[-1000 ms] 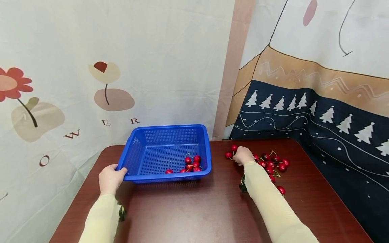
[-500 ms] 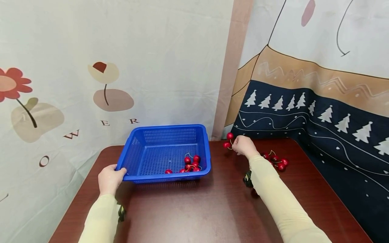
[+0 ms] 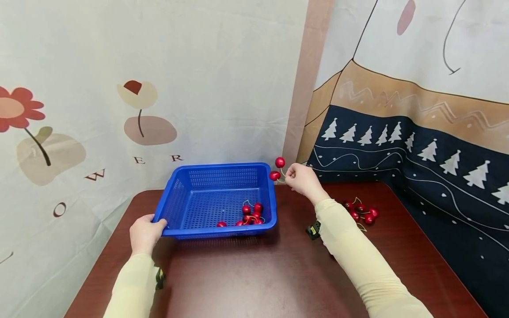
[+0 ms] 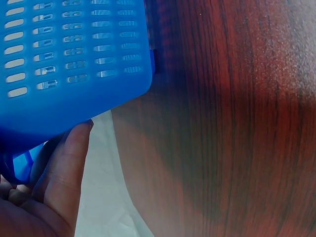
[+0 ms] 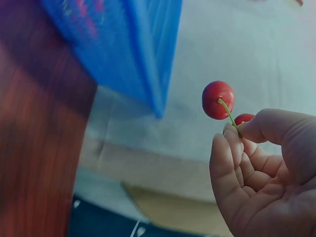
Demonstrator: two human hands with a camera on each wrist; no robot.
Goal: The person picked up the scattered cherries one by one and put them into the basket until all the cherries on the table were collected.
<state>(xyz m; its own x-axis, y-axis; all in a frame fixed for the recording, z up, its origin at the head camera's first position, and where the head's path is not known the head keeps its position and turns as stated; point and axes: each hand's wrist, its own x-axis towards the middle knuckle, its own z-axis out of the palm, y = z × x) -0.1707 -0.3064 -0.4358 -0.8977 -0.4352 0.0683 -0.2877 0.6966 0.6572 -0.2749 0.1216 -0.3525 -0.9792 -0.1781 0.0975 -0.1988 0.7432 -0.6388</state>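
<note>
A blue perforated plastic basket point(image 3: 222, 232) stands towards the back of the table, with several red cherries point(image 3: 246, 218) lying in its front right part. My left hand point(image 3: 145, 234) grips the basket's front left corner; in the left wrist view the thumb point(image 4: 69, 168) lies against the rim. Just right of the basket, raised above the table, my right hand point(image 3: 304, 180) pinches the green stems of a pair of cherries point(image 3: 280, 162). The right wrist view shows one cherry point(image 5: 217, 100) plainly and the other mostly behind the thumb.
Several more cherries point(image 3: 370, 215) with stems lie at the table's right, partly hidden by the right sleeve point(image 3: 358, 251). The reddish-brown wooden table point(image 3: 238, 282) meets a printed cloth backdrop point(image 3: 222, 88) behind the basket.
My right hand has lifted the pair of cherries off the table and carried it left to the basket's right rim. The left hand and the basket stay put.
</note>
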